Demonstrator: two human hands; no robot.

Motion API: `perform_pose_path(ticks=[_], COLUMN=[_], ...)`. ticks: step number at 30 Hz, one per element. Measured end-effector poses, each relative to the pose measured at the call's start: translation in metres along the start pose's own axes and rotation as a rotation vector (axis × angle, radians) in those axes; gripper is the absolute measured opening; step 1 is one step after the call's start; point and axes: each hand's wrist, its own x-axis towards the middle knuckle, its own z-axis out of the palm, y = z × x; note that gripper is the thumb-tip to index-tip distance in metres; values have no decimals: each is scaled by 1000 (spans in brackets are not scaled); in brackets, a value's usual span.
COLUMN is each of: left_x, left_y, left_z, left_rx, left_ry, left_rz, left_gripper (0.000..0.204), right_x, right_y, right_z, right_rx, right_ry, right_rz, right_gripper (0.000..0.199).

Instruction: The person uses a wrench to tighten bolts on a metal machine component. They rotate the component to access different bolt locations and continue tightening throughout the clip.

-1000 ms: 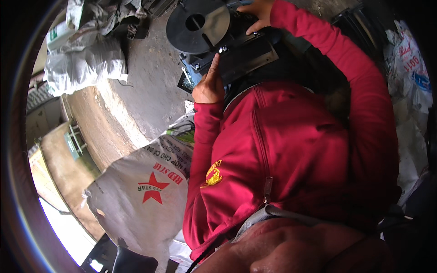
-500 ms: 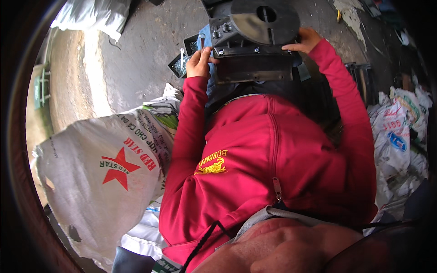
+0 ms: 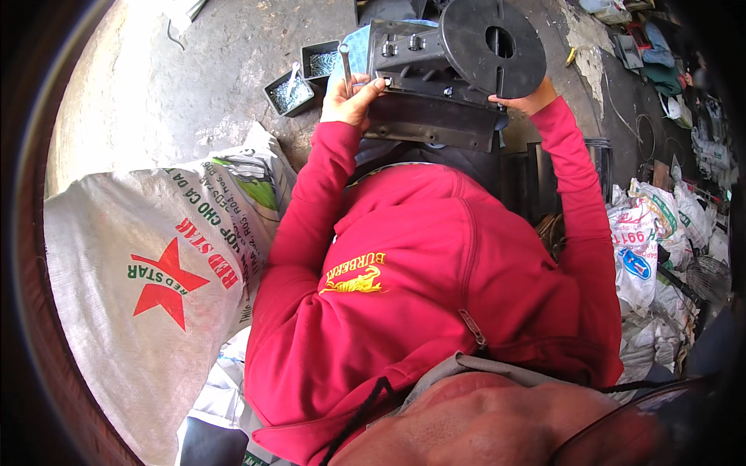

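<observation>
A black plastic housing with a round disc on top rests in front of me, above my red hooded top. My left hand grips the housing's left end and also holds a thin metal tool upright. My right hand holds the housing's right side, just under the disc; most of that hand is hidden by the part. Both red sleeves reach up to it.
Two small black trays of metal screws sit on the concrete floor left of the housing. A large white woven sack lies at my left. More sacks and scrap are piled on the right.
The view has swung, so the housing and both hands now sit more central. My left hand has moved from the housing's lower left edge to its upper left end, with the tool now showing.
</observation>
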Motion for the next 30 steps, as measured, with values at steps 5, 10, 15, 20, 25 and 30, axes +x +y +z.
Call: perform_pose_path(ticks=[5, 10, 15, 20, 25, 30], left_x=[-11, -27, -65, -65, -58, -55], left_y=[6, 1, 0, -13, -20, -20], left_z=[4, -15, 13, 49, 35, 26], left_rx=[112, 181, 579, 1078, 1188, 1105], left_ry=[-51, 96, -300, -498, -372, -404], left_rz=[-96, 47, 551, 863, 722, 636], left_gripper=[31, 25, 21, 36, 33, 29], right_x=[-6, -43, -78, -36, -18, -14], right_y=[6, -15, -103, -129, -129, -133], right_z=[2, -7, 22, 80, 103, 112], right_rx=[42, 670, 1934, 2157, 2243, 2267], right_ry=[5, 280, 50, -233, -271, -345], right_rz=[29, 356, 917, 882, 895, 889], right_gripper=[46, 36, 39, 46, 41, 35])
